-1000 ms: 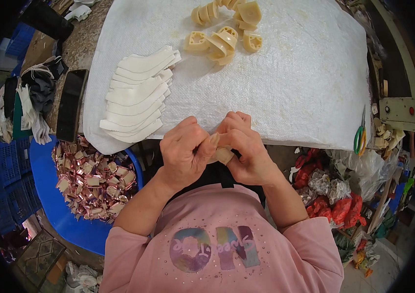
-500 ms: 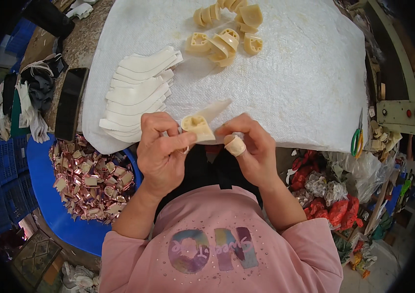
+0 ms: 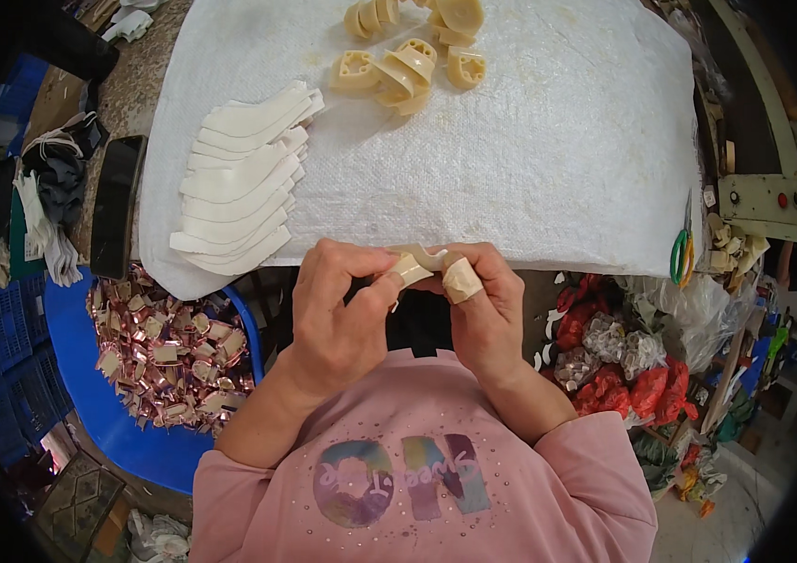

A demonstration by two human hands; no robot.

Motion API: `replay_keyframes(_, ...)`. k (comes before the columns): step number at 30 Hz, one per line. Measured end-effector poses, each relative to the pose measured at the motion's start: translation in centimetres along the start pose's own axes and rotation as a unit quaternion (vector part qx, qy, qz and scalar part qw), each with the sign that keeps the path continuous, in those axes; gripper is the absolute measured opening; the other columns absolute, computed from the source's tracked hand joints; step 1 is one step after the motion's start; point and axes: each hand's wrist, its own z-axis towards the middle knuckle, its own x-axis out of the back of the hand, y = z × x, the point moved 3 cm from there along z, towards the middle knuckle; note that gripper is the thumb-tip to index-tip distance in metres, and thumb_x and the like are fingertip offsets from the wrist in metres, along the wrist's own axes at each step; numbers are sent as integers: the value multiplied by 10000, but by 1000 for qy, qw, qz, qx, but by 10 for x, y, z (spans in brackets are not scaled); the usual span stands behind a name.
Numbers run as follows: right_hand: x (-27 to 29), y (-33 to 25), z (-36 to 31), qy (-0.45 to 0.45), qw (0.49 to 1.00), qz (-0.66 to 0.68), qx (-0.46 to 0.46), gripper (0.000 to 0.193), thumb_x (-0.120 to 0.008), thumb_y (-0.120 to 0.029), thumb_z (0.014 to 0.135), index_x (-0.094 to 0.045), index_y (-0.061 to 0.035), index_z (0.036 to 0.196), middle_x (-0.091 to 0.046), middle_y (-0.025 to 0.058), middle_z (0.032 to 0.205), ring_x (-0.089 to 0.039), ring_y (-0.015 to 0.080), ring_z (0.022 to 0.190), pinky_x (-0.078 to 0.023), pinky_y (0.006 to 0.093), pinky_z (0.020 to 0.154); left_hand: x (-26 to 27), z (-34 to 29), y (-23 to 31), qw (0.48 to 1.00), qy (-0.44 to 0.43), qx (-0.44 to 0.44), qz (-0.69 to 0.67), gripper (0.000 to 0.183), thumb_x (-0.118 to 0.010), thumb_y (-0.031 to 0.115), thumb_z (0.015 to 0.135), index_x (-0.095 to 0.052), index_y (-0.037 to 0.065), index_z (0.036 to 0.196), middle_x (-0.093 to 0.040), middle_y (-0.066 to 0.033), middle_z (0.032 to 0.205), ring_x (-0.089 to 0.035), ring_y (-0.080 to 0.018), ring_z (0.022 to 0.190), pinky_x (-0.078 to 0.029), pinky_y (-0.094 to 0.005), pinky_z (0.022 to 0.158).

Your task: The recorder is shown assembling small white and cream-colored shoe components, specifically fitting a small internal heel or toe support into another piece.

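Observation:
Over the table's near edge, my left hand (image 3: 344, 305) is closed on a small beige plastic shoe heel (image 3: 411, 270), mostly covered by the fingers. A thin whitish strip (image 3: 429, 256) runs from the heel across to my right hand (image 3: 490, 314), which pinches its other end. Beige tape (image 3: 461, 280) wraps my right thumb. Left of my hands, a fanned stack of curved white strips (image 3: 239, 178) lies on the white woven sheet (image 3: 511, 178). Several more beige heels (image 3: 408, 77) stand in a loose cluster at the far side.
A blue tub (image 3: 75, 352) at the left holds a heap of shiny pink-and-beige pieces (image 3: 168, 352). A black phone (image 3: 117, 206) lies beside the sheet. Scissors (image 3: 683, 255) hang at the right table edge, above red and clear plastic bags (image 3: 647, 394).
My hands have drawn together, and the heel has turned so that its hollow face no longer shows. The strip now stretches between both hands. The whole view has shifted slightly.

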Motion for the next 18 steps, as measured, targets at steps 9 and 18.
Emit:
replay_keyframes(9,5,-3,20,-116,976,-181,42,177,-486,-82,907,-591,20,1008,-626,97,856,-578,118,723,-458,240,647,-1,-2,0,996,-36,82,-8,196,-612,-134,672,-532,-7,798,-571,-130,876,-550,-227,709,-442,-311,572)
replay_keyframes(18,15,-6,46,-250,955,1,-156,476,-789,-78,682,-567,7,1094,-621,98,992,-619,176,916,-502,322,853,0,-4,-5,966,-58,92,-234,220,-607,-158,712,-459,1,745,-597,-149,934,-629,-275,886,-530,-317,723)
